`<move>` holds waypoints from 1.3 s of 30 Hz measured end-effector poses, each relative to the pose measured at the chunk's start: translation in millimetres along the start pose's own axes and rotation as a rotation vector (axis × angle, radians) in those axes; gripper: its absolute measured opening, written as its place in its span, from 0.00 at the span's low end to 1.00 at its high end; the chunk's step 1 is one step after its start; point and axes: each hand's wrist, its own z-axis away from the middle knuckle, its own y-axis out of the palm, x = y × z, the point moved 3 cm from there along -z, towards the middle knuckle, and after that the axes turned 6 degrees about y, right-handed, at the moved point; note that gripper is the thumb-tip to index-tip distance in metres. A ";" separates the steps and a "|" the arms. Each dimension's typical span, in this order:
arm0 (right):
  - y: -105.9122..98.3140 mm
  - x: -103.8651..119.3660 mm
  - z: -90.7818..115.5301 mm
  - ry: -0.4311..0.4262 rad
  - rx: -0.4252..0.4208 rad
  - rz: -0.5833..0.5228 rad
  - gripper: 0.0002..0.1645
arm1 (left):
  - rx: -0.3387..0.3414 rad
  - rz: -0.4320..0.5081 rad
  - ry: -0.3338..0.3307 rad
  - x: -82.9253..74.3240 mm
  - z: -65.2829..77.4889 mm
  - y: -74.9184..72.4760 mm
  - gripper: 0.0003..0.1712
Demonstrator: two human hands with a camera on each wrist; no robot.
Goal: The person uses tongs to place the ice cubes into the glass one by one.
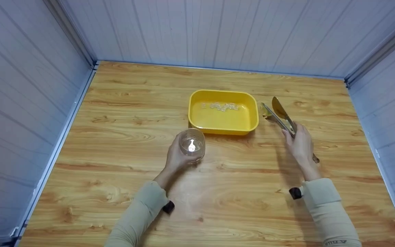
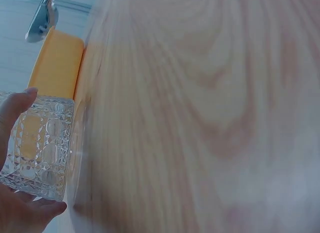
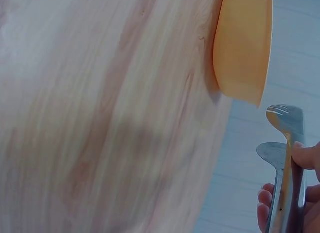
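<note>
My left hand (image 1: 177, 154) grips a clear glass (image 1: 192, 142), its fingers and thumb around the sides, just in front of the yellow tub's near left corner. A cut, faceted pattern covers the glass (image 2: 42, 148) in the left wrist view. My right hand (image 1: 300, 142) holds metal tongs (image 1: 288, 125) to the right of the tub. Their arms stand apart: one ends in a slotted, fork-like head (image 3: 285, 115), the other in a flat rounded blade (image 3: 272, 152). Nothing shows between the two ends. Several clear cube-like pieces (image 1: 223, 106) lie toward the back of the yellow tub (image 1: 218, 131).
The yellow tub stands on a wood-grain table (image 1: 122, 147), right of the middle. Pale panelled walls (image 1: 201, 34) enclose the table at the back, left and right. A small black device (image 1: 168, 207) sits at each sleeve cuff.
</note>
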 end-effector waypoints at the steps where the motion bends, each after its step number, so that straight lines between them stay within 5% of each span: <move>1: 0.2 2.1 -0.6 -0.015 -0.003 -0.001 0.29 | 0.006 -0.002 0.009 -1.2 0.4 1.6 0.55; 15: 9.7 28.3 -12.1 -0.119 0.030 0.013 0.29 | 0.092 0.017 0.033 -13.3 4.4 27.9 0.54; 39: 35.2 53.7 -43.2 -0.146 0.207 0.163 0.28 | 0.186 0.076 0.079 -27.7 8.0 65.1 0.53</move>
